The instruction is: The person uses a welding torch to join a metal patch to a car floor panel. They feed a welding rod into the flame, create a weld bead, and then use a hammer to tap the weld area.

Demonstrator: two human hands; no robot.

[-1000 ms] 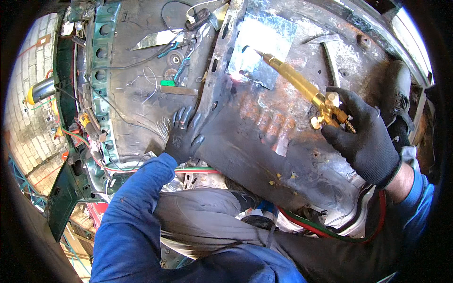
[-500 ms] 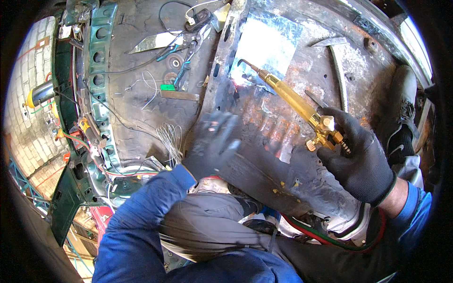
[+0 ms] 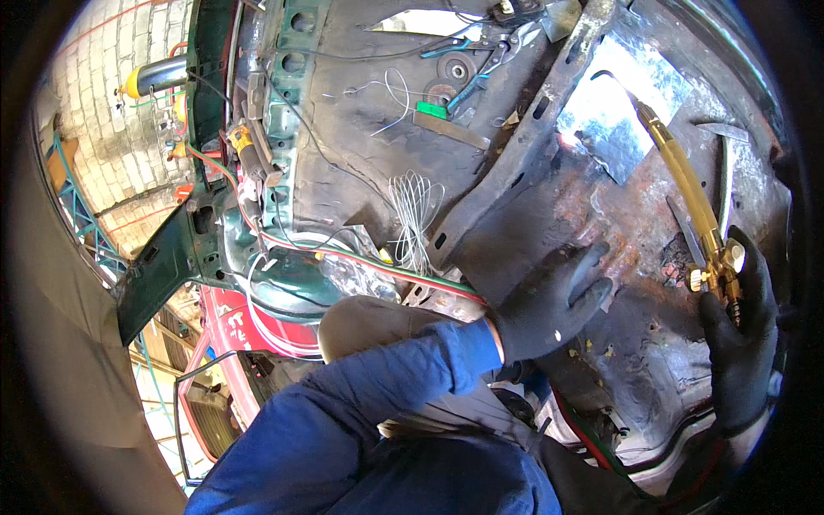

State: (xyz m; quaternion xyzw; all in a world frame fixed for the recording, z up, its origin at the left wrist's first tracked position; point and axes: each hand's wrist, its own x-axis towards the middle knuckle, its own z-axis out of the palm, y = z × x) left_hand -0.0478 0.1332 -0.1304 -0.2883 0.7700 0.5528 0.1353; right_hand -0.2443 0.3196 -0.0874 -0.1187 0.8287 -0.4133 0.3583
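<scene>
My right hand, in a black glove, grips a brass gas torch by its valve end at the far right. The torch's thin bent nozzle points away from me, above a shiny square of sheet metal. My left hand, also gloved, holds nothing. Its thumb and fingers are spread over the dark, rusty metal floor. To its left lies a loose coil of thin wire. Red and green hoses run close to my left wrist.
Tin snips, worn discs and a flat metal strip lie beyond a raised ridge. Beside the torch rests a slim hammer. A yellow-and-black power tool sits by the green perforated rail at left.
The view has swung left, so everything sits further right. My left hand has moved right and nearer me, away from the wire coil. The torch stays in my right hand.
</scene>
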